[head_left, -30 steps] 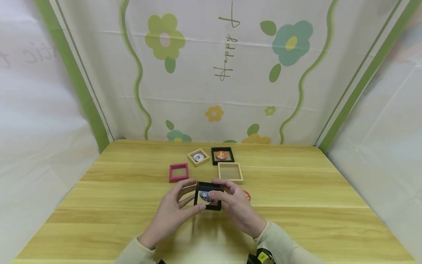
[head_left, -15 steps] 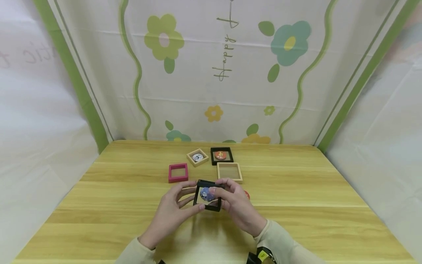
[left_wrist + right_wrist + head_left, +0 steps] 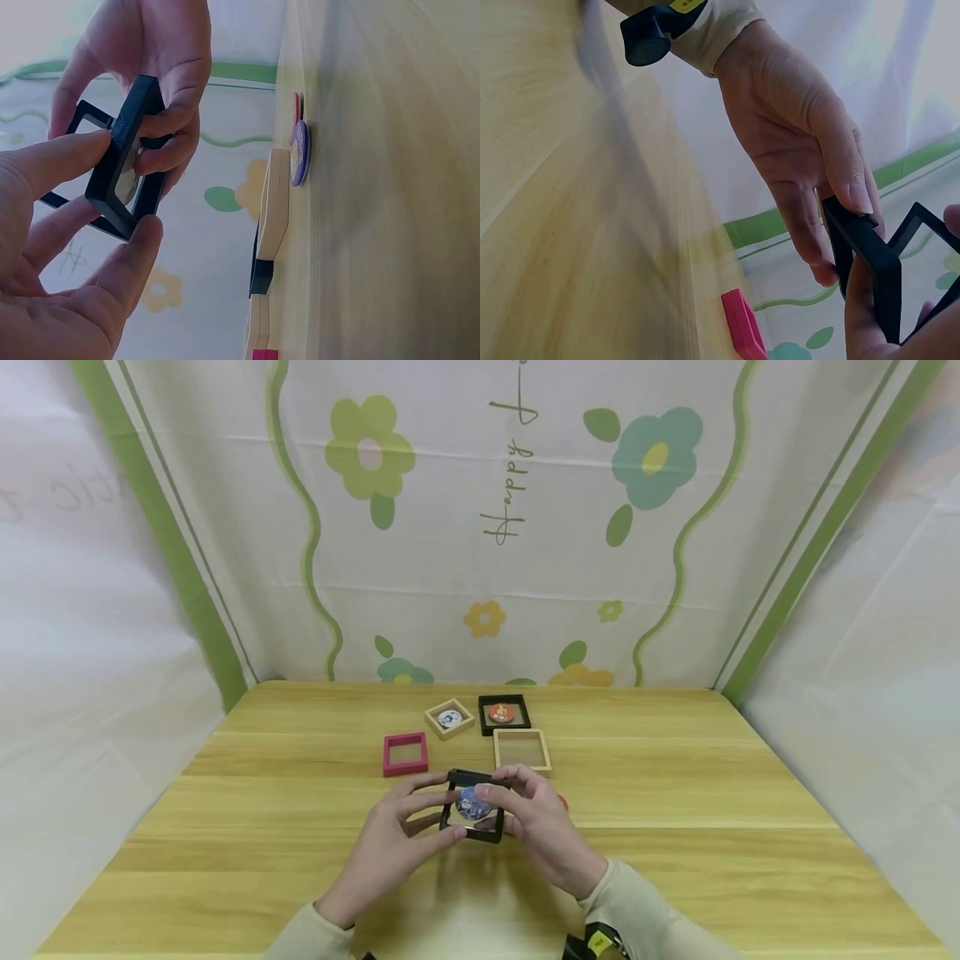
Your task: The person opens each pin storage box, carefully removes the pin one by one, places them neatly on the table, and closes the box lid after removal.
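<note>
The left grip (image 3: 392, 842) and the right grip (image 3: 542, 833) both hold a black frame (image 3: 483, 836) with a blue badge (image 3: 471, 807), and a pink frame (image 3: 406, 768) lies past the left grip.

Hinged display frame (image 3: 121, 154): black, smooth, looks like plastic with a low sheen; its film pane (image 3: 459, 820) is clear and glossy. Blue badge (image 3: 471, 807): smooth, slightly shiny. Magenta frame (image 3: 406, 768): smooth, plastic-looking. Beige frame (image 3: 547, 753): smooth, matt. Tabletop (image 3: 675, 777): wood-grained, smooth, softly reflective. Printed backdrop (image 3: 442, 552): matt cloth, lightly creased. Cream sleeve (image 3: 637, 902): matt cloth.
</note>
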A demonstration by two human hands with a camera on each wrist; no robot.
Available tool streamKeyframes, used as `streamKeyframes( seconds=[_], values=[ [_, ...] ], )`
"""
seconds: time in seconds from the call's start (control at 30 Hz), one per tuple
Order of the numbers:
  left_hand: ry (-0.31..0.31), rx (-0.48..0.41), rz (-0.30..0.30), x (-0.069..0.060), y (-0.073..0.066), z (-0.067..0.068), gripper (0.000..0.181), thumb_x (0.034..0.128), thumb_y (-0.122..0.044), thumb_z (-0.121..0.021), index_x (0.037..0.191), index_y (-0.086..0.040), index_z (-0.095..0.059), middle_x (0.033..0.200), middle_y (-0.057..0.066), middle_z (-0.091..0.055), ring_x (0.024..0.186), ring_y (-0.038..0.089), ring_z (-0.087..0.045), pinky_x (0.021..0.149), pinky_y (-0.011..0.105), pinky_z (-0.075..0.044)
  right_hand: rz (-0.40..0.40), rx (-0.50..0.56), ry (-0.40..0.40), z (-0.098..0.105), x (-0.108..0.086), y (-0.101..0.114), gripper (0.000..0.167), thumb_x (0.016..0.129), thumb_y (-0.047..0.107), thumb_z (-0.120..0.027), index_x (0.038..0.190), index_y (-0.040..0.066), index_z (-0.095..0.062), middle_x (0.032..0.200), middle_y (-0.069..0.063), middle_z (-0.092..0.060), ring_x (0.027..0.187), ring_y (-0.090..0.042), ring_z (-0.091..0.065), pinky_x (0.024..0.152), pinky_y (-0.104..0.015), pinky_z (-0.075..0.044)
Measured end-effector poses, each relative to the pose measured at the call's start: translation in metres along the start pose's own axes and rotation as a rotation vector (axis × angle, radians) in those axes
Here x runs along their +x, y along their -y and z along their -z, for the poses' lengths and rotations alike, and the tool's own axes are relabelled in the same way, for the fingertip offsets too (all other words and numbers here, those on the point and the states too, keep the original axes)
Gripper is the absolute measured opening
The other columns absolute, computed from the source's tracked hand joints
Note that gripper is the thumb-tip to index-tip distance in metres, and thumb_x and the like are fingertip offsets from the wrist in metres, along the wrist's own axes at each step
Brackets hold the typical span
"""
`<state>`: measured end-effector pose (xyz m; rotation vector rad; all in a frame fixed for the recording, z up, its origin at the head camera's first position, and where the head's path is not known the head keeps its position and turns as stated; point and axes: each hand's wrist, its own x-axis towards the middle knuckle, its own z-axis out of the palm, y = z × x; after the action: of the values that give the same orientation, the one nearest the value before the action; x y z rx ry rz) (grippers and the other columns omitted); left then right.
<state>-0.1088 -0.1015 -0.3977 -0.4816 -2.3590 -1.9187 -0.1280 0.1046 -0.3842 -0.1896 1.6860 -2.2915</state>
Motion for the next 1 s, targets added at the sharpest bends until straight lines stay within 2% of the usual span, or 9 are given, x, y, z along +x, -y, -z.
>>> streamKeyframes(
  seconds=[0.17, 0.3, 0.4, 0.53, 0.67, 0.83, 1.0],
  values=[
    [0.003, 0.016, -0.008, -0.002, -0.001, -0.001, 0.033, 0.0787, -0.019, -0.085, 0.11, -0.016, -0.076, 0.136, -0.003, -0.05, 0.128, 0.033, -0.046, 0.09, 0.031, -0.05, 0.001, 0.008, 0.003, 0.0, 0.0, 0.002, 0.04, 0.09, 0.017, -0.073, 0.114, -0.003, -0.049, 0.115, -0.017, -0.052, 0.101, -0.028, -0.061, 0.088, -0.046, -0.052],
    [0.004, 0.021, -0.026, -0.003, -0.001, -0.002, 0.025, 0.0848, -0.02, -0.08, 0.109, -0.015, -0.076, 0.137, -0.003, -0.05, 0.127, 0.028, -0.047, 0.09, 0.031, -0.05, -0.005, 0.009, 0.002, 0.0, -0.001, 0.004, 0.038, 0.09, 0.019, -0.072, 0.113, -0.002, -0.05, 0.113, -0.016, -0.055, 0.101, -0.027, -0.061, 0.088, -0.046, -0.052],
    [-0.014, 0.038, -0.033, -0.004, 0.001, -0.003, 0.019, 0.0882, -0.025, -0.077, 0.106, -0.017, -0.077, 0.136, -0.001, -0.051, 0.119, 0.026, -0.055, 0.087, 0.031, -0.052, -0.008, -0.006, 0.005, -0.002, -0.002, 0.003, 0.039, 0.09, 0.021, -0.073, 0.113, -0.001, -0.05, 0.113, -0.015, -0.055, 0.1, -0.026, -0.061, 0.087, -0.042, -0.053],
    [-0.071, 0.135, -0.099, -0.003, 0.004, -0.001, 0.014, 0.0849, -0.028, -0.079, 0.097, -0.021, -0.079, 0.129, -0.002, -0.058, 0.109, 0.02, -0.062, 0.082, 0.031, -0.055, -0.02, -0.037, 0.028, -0.006, -0.004, -0.002, 0.04, 0.09, 0.023, -0.073, 0.114, 0.0, -0.05, 0.116, -0.016, -0.052, 0.104, -0.026, -0.059, 0.088, -0.037, -0.051],
    [-0.123, 0.209, -0.168, -0.001, 0.006, 0.0, 0.015, 0.0798, -0.021, -0.084, 0.094, -0.018, -0.08, 0.122, -0.002, -0.063, 0.107, 0.019, -0.062, 0.073, 0.029, -0.057, -0.02, -0.046, 0.058, -0.01, -0.005, -0.006, 0.037, 0.091, 0.021, -0.072, 0.112, 0.001, -0.05, 0.118, -0.016, -0.051, 0.108, -0.027, -0.057, 0.089, -0.035, -0.049],
    [-0.112, 0.214, -0.146, 0.001, 0.006, -0.002, 0.02, 0.0785, -0.017, -0.085, 0.097, -0.013, -0.078, 0.124, -0.003, -0.062, 0.107, 0.025, -0.061, 0.067, 0.026, -0.057, -0.008, -0.04, 0.065, -0.01, -0.006, -0.008, 0.035, 0.091, 0.02, -0.071, 0.112, 0.001, -0.05, 0.118, -0.016, -0.051, 0.108, -0.026, -0.057, 0.09, -0.035, -0.049],
    [-0.08, 0.24, -0.139, 0.001, 0.006, -0.003, 0.014, 0.0823, -0.013, -0.082, 0.096, -0.014, -0.079, 0.127, -0.002, -0.06, 0.108, 0.026, -0.06, 0.067, 0.026, -0.057, -0.01, -0.043, 0.062, -0.009, -0.005, -0.008, 0.035, 0.09, 0.019, -0.073, 0.111, 0.001, -0.051, 0.118, -0.017, -0.051, 0.108, -0.028, -0.057, 0.089, -0.036, -0.049]
  ],
)
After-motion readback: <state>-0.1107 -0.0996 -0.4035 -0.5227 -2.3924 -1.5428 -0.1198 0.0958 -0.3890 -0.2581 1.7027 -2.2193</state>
